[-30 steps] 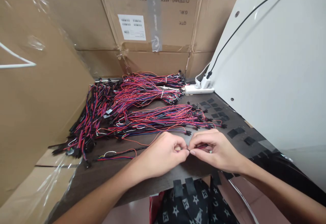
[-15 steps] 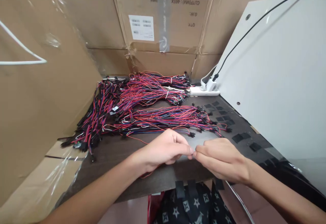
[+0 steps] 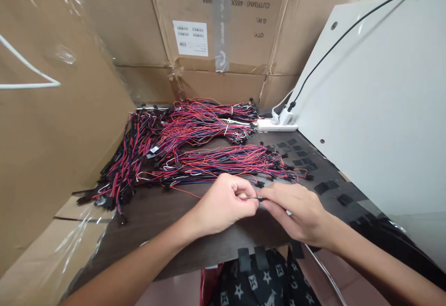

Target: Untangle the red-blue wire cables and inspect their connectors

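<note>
My left hand [image 3: 226,204] is closed in a pinch near the front of the dark table, with a thin red and black wire [image 3: 248,198] between its fingers. Fingertips almost touching it, my right hand [image 3: 299,211] pinches the dark end of the same wire. Just behind both hands lies a loose bundle of red, blue and black wires [image 3: 223,161] with black connectors. Farther back is a tied wire bundle [image 3: 198,127], and another heap of wires [image 3: 128,157] spreads along the left side.
A white power strip [image 3: 277,126] with plugs sits at the back right beside a white panel [image 3: 376,111]. Cardboard [image 3: 139,27] walls the back and left. Black tape pieces [image 3: 325,186] stick to the table's right side. A patterned dark cloth [image 3: 265,278] hangs below the front edge.
The left hand has turned and its curled fingers now show the wire. The right hand has shifted slightly left and up, its fingers more extended along the wire's end. The view has shifted slightly.
</note>
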`<state>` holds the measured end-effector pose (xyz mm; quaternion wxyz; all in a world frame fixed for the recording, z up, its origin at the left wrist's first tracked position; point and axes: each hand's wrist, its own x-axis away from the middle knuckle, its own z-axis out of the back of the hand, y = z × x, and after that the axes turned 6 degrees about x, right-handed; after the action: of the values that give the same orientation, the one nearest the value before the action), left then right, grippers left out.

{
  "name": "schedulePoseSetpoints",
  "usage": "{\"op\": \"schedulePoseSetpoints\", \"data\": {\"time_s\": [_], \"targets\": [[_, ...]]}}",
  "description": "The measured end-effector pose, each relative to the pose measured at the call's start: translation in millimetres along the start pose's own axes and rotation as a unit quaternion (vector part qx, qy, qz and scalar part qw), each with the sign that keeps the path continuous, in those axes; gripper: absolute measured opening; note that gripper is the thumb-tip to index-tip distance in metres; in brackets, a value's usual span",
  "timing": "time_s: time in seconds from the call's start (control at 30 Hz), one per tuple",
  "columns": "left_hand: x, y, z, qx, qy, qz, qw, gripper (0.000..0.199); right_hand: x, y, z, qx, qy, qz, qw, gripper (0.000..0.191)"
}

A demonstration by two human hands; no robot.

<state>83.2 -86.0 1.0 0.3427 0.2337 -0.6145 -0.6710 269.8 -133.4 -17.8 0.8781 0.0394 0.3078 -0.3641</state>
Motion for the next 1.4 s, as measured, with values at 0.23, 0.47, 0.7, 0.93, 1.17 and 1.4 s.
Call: {"op": "schedulePoseSetpoints", "data": {"time_s": [0.23,0.47,0.7,0.93,1.17,1.4], "targets": [[1,-3,4.0,-0.212,-0.013,-0.158,0.964,0.016,-2,7,2,0.086,-0.062,0.074,0.992,0.026],[0,-10,8.7,-0.396,-0.028,-0.281,0.873,0.028,0,5,-7,0.093,-0.077,0.004,0.993,0.027],[0,-18,5.8,-0.463,-0.026,-0.286,0.838,0.030,4,-1,-13,0.082,-0.072,-0.045,0.993,0.026],[1,-14,7.9,-0.431,-0.056,-0.193,0.880,0.029,12,19,8,0.096,-0.140,-0.019,0.985,0.026],[26,-5,30.3,-0.413,-0.020,-0.086,0.906,0.031,12,44,39,0.089,-0.143,0.043,0.985,0.031],[70,29,47.8,-0.290,0.075,-0.050,0.953,0.031,-45,53,44,0.081,-0.055,0.102,0.990,0.027]]}}
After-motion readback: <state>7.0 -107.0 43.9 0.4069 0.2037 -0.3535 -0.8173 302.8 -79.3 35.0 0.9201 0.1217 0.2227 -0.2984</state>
